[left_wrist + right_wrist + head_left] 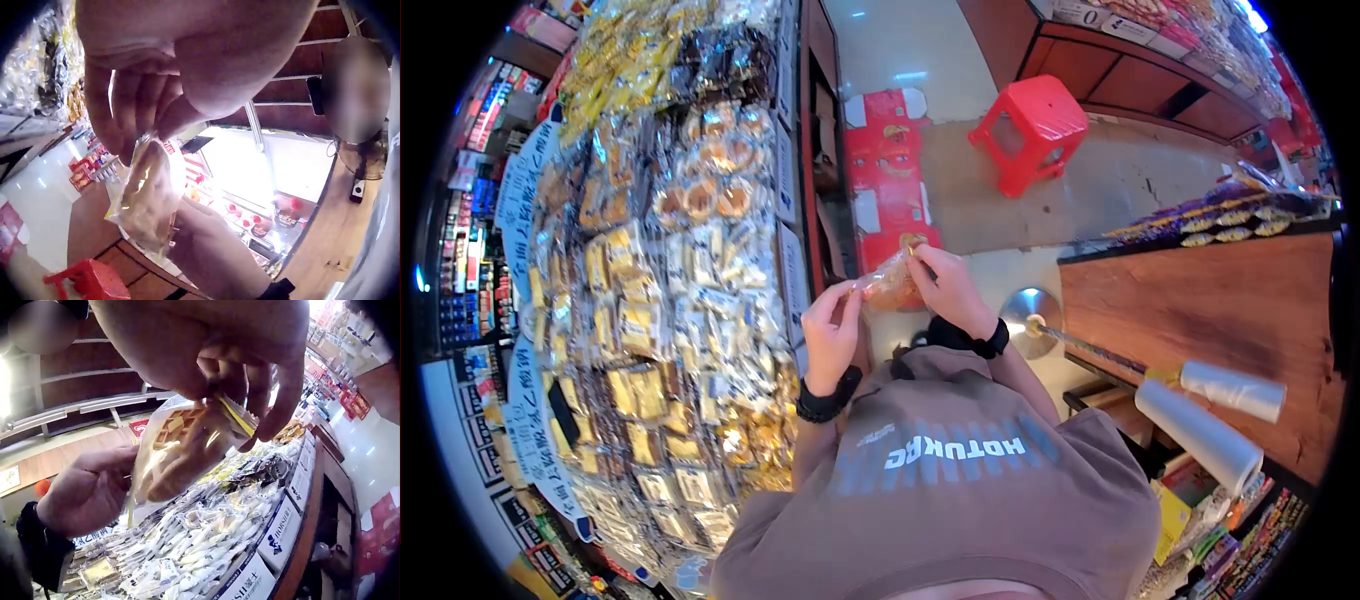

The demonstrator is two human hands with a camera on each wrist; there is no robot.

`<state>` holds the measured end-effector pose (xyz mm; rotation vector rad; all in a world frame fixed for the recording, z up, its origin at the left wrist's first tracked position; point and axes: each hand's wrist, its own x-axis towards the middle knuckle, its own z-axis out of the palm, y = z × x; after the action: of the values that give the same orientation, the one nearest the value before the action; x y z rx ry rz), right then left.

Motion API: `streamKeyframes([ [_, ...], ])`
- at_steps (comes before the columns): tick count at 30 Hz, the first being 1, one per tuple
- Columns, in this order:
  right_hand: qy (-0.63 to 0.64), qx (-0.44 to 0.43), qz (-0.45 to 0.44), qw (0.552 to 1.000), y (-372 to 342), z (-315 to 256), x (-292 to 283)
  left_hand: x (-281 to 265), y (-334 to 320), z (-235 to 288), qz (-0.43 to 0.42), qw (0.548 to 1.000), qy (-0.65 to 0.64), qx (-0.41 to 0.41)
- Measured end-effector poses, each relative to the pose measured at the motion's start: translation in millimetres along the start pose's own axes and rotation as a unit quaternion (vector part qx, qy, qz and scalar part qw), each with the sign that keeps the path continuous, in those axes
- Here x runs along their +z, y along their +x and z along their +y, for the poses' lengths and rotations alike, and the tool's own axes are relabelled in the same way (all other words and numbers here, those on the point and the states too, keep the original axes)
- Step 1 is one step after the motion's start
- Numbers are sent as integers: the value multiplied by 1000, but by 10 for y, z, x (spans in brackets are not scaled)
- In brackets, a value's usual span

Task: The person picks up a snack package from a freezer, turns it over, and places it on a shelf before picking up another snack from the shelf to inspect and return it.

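Between my two hands is a clear plastic wrapper [889, 284] with a waffle [179, 429] visible inside it. My left hand [831, 335] pinches one end of the wrapper between thumb and fingers. At the opposite end, my right hand [956, 287] pinches the crimped, yellow-striped edge [237, 417]. In the left wrist view the packet [147, 194] hangs below the left fingertips, its side creased and shiny. The packet is held up in the air, beside the display of wrapped snacks [700, 250].
Rows of individually wrapped snacks fill the long display on the left. A red plastic stool [1040, 125] stands on the floor ahead, near flattened red cardboard [885, 165]. To the right are a wooden counter [1200, 300] and rolls of clear plastic bags [1200, 430].
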<state>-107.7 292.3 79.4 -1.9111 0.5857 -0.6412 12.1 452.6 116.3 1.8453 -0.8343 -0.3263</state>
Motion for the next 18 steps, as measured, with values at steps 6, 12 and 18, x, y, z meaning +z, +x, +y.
streamKeyframes([
  [6,23,-17,-16,999,738,223,-97,84,724,-56,-18,998,25,-62],
  [12,67,48,-15,997,1361,459,-284,396,1391,70,-33,998,17,-44],
  [18,68,65,-24,995,1844,626,-322,529,1914,-58,-30,998,7,-56],
])
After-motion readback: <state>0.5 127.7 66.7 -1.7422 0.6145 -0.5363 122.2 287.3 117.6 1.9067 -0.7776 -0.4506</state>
